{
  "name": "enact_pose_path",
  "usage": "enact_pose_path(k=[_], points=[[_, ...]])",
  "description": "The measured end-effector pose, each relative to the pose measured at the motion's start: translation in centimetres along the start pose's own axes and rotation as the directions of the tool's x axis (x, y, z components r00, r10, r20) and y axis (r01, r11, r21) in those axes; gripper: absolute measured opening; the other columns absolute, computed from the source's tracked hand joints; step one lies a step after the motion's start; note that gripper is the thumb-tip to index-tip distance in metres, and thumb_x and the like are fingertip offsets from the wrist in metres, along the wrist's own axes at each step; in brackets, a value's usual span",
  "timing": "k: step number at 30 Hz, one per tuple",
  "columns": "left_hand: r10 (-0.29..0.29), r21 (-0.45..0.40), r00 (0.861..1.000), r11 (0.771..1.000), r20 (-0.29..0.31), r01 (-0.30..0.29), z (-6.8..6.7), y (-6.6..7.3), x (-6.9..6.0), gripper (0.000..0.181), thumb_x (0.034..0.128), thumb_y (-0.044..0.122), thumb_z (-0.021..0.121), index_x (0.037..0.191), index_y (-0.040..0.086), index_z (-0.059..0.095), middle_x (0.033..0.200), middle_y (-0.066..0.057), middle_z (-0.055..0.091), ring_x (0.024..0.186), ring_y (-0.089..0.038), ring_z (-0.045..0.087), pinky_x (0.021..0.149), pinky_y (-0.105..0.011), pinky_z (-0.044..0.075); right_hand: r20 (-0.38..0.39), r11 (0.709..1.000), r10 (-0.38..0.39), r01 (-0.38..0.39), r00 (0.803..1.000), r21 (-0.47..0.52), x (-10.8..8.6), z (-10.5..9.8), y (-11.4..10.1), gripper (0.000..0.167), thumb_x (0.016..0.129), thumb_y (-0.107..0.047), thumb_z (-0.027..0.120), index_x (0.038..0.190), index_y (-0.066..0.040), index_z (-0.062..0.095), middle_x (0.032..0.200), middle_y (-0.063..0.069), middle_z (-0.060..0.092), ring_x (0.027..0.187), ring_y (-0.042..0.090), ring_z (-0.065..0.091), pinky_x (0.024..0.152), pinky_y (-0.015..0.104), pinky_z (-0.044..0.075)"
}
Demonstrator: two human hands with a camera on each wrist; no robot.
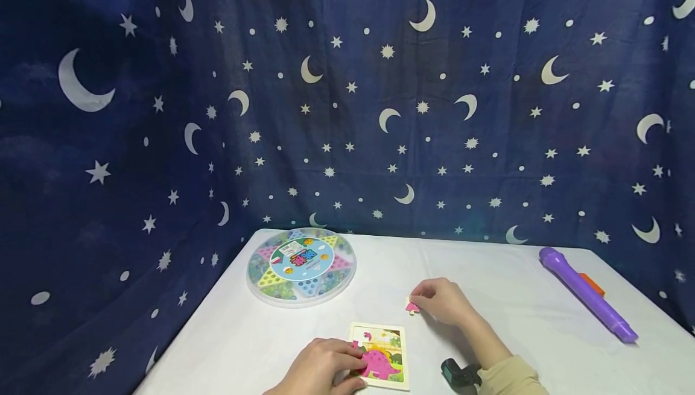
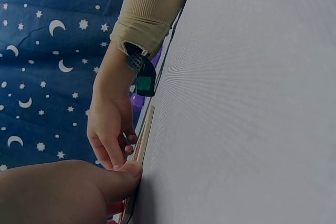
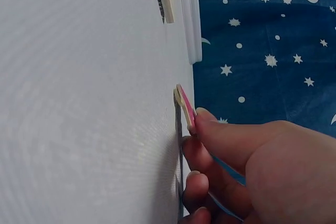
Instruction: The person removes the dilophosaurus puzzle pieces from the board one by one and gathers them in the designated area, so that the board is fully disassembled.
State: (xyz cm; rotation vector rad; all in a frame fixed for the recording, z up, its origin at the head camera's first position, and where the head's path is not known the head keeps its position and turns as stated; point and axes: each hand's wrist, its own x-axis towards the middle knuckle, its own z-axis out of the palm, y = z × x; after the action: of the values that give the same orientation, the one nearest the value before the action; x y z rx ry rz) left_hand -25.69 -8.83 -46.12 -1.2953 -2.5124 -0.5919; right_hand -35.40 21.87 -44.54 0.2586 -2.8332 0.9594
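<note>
A small wooden dinosaur jigsaw puzzle [image 1: 380, 363] with a pale frame lies near the front of the table. My left hand [image 1: 326, 363] holds it by its left side, fingers over the picture and thumb at the edge. That thumb [image 2: 126, 174] touches the frame's rim in the left wrist view. Beyond the board and to its right, my right hand [image 1: 446, 301] pinches a small pink puzzle piece [image 1: 412, 307] between thumb and fingers. In the right wrist view this piece [image 3: 185, 107] is tilted, close to the tabletop; whether it touches is unclear.
A round Chinese checkers set [image 1: 301, 264] lies at the back left of the white table [image 1: 488, 274]. On the right are a purple stick-shaped toy [image 1: 589, 295] and an orange object [image 1: 592, 284] partly behind it. A dark device [image 1: 460, 377] sits at my right wrist.
</note>
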Motion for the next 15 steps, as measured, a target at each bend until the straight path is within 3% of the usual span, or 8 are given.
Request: enact_pose_path(k=[5,15], points=[[0.005,-0.003,1.000,1.000,-0.029,-0.005,-0.07,0.01,-0.16,0.026,0.0938,0.037,0.076,0.111,0.018,0.081,0.114,0.010,0.073,0.108,-0.006,0.065,0.085,-0.031,0.052,-0.016,1.000,-0.006,0.006,1.000,-0.017,0.20,0.07,0.17,0.007,0.087,-0.019,0.081,0.083,-0.021,0.077,0.076,-0.007,0.065,0.074,0.016,0.054,0.071,0.039,0.046],[-0.002,-0.006,1.000,1.000,-0.006,0.002,0.07,0.06,-0.19,0.027,0.0944,0.038,0.075,0.113,0.019,0.081,0.114,0.011,0.073,0.109,-0.006,0.065,0.086,-0.031,0.052,-0.019,0.998,-0.009,0.008,1.000,-0.068,-0.07,-0.06,0.39,0.006,0.090,-0.017,0.078,0.085,-0.019,0.077,0.081,-0.006,0.068,0.078,0.016,0.059,0.079,0.047,0.050]])
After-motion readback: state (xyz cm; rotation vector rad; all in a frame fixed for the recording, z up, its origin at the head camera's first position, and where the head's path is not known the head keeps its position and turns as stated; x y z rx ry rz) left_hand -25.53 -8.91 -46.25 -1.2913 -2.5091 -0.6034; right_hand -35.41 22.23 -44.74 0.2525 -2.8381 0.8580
